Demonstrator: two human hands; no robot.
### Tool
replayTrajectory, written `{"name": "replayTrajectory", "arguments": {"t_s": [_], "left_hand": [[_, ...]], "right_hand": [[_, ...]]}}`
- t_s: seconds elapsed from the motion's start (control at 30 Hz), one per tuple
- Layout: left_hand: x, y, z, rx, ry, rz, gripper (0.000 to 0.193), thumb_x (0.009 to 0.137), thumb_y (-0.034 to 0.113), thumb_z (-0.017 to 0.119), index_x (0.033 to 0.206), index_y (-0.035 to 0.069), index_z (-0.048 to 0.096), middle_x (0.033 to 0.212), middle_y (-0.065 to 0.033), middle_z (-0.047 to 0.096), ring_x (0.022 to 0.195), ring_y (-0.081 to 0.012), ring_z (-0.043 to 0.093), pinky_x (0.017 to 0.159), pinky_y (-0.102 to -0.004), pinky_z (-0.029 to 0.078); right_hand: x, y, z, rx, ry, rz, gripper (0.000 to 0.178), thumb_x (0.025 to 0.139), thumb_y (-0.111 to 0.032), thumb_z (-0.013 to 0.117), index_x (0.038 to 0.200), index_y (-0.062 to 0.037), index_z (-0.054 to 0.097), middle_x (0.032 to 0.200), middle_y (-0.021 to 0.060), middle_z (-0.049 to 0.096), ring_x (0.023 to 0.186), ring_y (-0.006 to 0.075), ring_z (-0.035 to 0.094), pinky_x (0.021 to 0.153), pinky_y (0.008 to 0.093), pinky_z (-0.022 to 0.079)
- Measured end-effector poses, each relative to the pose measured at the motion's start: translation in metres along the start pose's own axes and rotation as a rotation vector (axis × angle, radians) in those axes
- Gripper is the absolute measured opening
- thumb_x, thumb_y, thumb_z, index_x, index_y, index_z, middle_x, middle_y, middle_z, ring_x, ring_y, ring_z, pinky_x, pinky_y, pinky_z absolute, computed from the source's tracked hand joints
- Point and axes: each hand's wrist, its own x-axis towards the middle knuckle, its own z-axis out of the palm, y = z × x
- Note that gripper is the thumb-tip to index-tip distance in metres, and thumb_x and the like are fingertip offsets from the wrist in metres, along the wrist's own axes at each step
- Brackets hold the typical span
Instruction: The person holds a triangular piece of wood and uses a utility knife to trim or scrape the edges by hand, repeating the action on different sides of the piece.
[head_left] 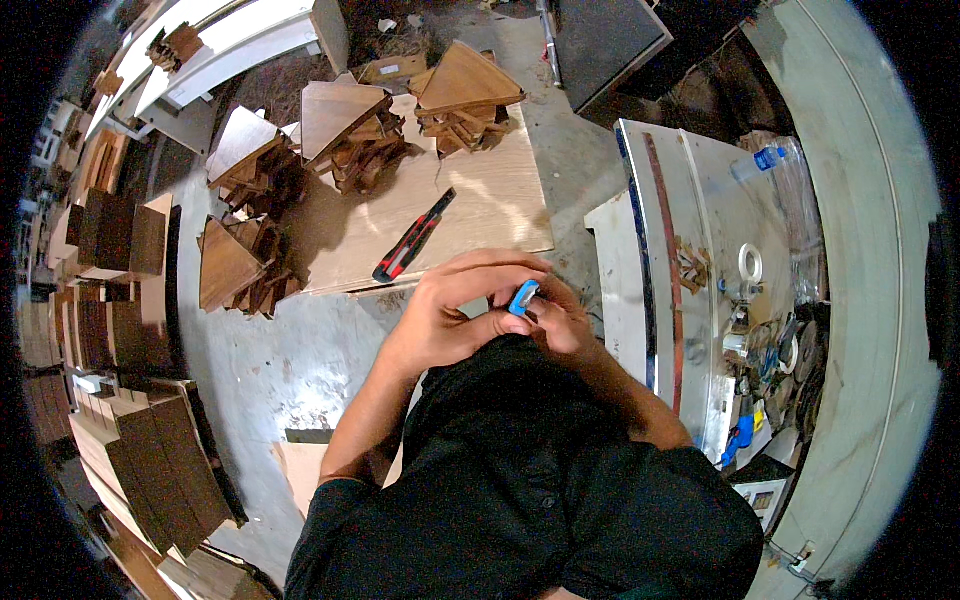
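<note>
My left hand (455,305) and my right hand (564,318) meet close in front of my black shirt. Between them is a small blue object (523,297) with a pale, shiny middle; its kind is not plain. The left thumb and curled fingers close around it from one side. On the other side, the right fingers pinch it, partly hidden behind the left ones. Just beyond my hands a red and black utility knife (415,235) lies on a plywood board (490,205), touched by neither hand.
Stacks of triangular brown wood pieces (345,125) stand along the board's far and left sides. Stacked panels (150,470) line the left. To the right, a white worktable (640,250) carries a tape roll (750,263), a bottle (760,162) and cluttered tools.
</note>
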Motion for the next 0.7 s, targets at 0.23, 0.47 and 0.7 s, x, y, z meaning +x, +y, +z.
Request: {"name": "replayTrajectory", "arguments": {"t_s": [0.23,0.47,0.7], "left_hand": [[-0.001,-0.010,-0.001,-0.065,-0.002,-0.029,0.045,0.075,0.017,0.086,0.115,0.001,0.072,0.125,-0.0161,0.071,0.115,-0.0295,0.068,0.095,-0.0381,0.053],[0.000,-0.002,-0.001,-0.082,-0.053,0.172,0.037,0.074,0.003,0.079,0.111,0.000,0.074,0.126,-0.0153,0.071,0.125,-0.0390,0.063,0.108,-0.0480,0.049],[-0.002,0.010,-0.006,0.037,-0.098,0.180,0.031,0.077,0.002,0.075,0.109,0.001,0.076,0.127,-0.0126,0.071,0.131,-0.0415,0.058,0.110,-0.0507,0.048]], "right_hand": [[0.006,0.002,-0.001,-0.141,0.003,-0.051,0.028,0.102,-0.020,0.049,0.122,-0.0022,0.060,0.117,0.0094,0.063,0.111,0.0204,0.059,0.100,0.0367,0.047],[0.010,0.000,-0.011,-0.530,-0.095,-0.456,0.032,0.095,-0.018,0.059,0.123,-0.0022,0.060,0.123,0.0154,0.063,0.116,0.0296,0.059,0.107,0.0505,0.041],[0.019,-0.016,-0.005,-0.752,-0.068,-0.707,0.045,0.087,-0.029,0.064,0.121,0.0004,0.060,0.125,0.0244,0.060,0.104,0.0430,0.056,0.092,0.0534,0.041]]}}
